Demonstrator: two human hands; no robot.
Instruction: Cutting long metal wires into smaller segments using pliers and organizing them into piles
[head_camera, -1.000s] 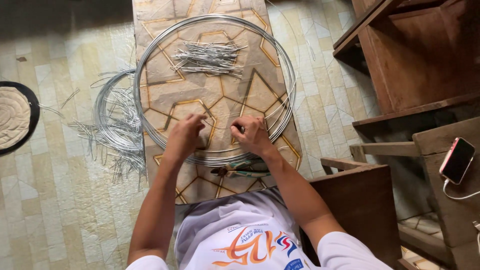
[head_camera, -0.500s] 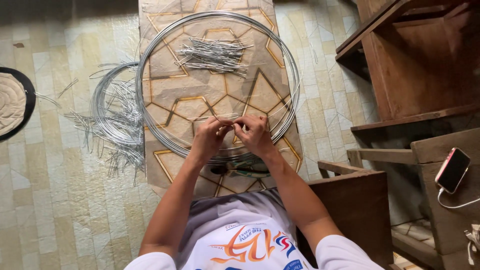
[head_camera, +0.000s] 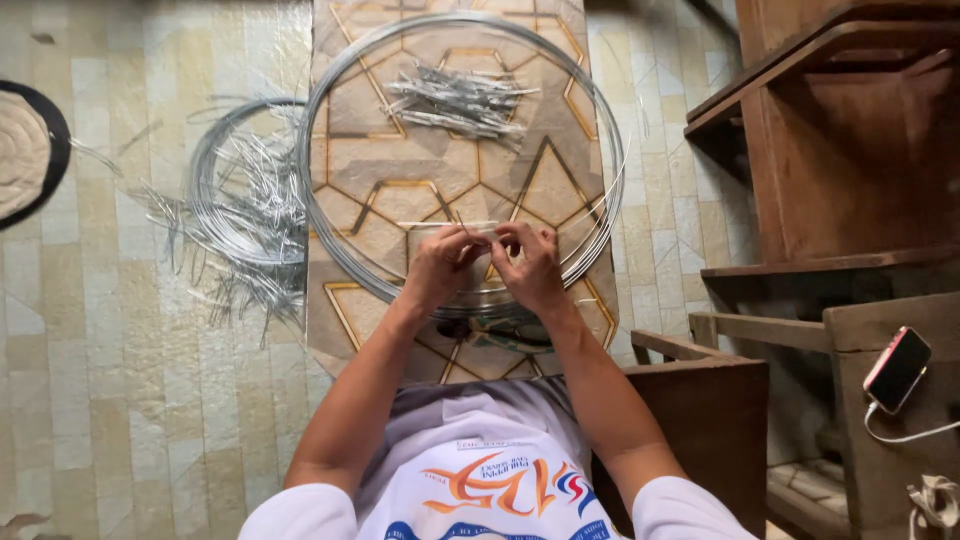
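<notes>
A floor of pale yellow and grey tiles (head_camera: 110, 400) fills the frame, with a patterned mat (head_camera: 440, 170) of brown hexagons running down the centre. At the middle of the frame the left hand (head_camera: 440, 268) and the right hand (head_camera: 527, 265) meet fingertip to fingertip, both pinched shut on a thin pale strip (head_camera: 445, 225) that runs level and pokes out leftward from the left fingers. Whether the strip also wraps the wire beneath cannot be told. The hands hover over the near edge of a large wire hoop (head_camera: 330, 240), several silvery turns lying flat on the mat. Inside the hoop, toward the top of the frame, lies a bundle of short silvery strips (head_camera: 460, 100). At left of the mat sits a smaller coil of wire (head_camera: 215, 215) amid loose scattered cut strips. A round dark-rimmed object (head_camera: 30, 150) shows at the far left edge. Dark wooden furniture (head_camera: 850, 150) occupies the right side, and a phone in a red case (head_camera: 897, 368) rests there with a white cable (head_camera: 905, 435) plugged in.
</notes>
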